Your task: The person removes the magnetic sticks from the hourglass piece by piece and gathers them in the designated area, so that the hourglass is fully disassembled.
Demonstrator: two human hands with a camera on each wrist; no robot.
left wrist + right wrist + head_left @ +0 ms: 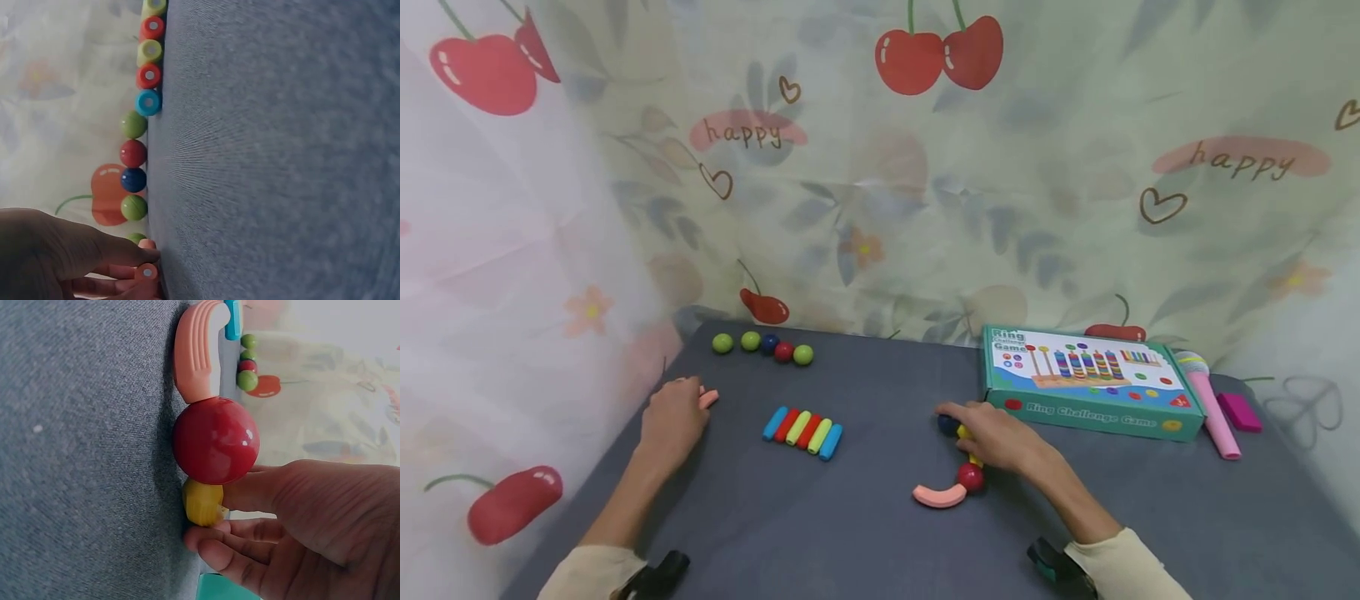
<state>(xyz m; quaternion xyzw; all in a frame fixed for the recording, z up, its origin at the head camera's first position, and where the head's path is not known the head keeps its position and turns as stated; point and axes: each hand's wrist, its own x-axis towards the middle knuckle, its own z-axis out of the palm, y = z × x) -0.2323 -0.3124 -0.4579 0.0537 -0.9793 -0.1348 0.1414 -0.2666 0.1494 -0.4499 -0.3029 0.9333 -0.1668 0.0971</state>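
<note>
At the table's left side, my left hand (pixel 676 419) pinches a pink curved magnetic piece (pixel 708 397); its magnet end faces the left wrist view. My right hand (pixel 1000 433) has its fingers and thumb around a yellow curved piece (pixel 204 503), partly hidden by them. A dark blue ball (pixel 948 425) sits under the index fingertip. Touching the yellow piece's near end is a shiny red ball (pixel 215 441), and a ribbed pink curved piece (pixel 940 497) joins that ball on its left.
A row of blue, red and yellow rods (pixel 802 432) lies between the hands. Several green, blue and red balls (pixel 783 351) line the back left. At the back right are a Ring Challenge Game box (pixel 1090 383), a pink toy microphone (pixel 1213 408) and a magenta block (pixel 1239 412).
</note>
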